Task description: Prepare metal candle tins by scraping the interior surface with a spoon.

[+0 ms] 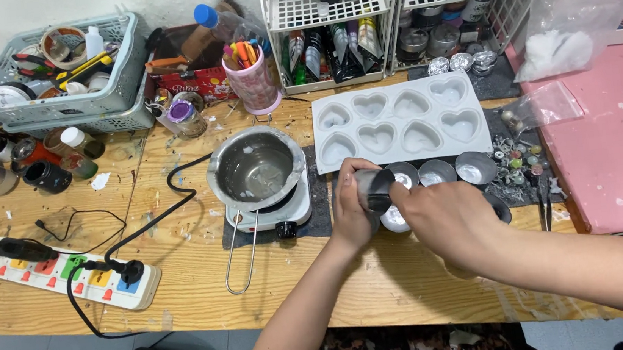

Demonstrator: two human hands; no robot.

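My left hand (350, 208) grips a small dark metal tin (374, 189), tilted on its side above the wooden table. My right hand (445, 219) reaches across and touches the tin's open end with its fingers. Right behind the hands stand three round tins with pale filling (437, 172). Another tin (393, 220) lies partly hidden under my hands. A white silicone mould with heart-shaped cavities (400, 121) lies just beyond the tins.
A steel pouring pot (255, 169) sits on a small electric hot plate (273, 211) to the left. A power strip (70, 274) with cables lies front left. Baskets, jars, a pink pen cup (251, 78), wire racks and a pink board (616, 138) surround the work area.
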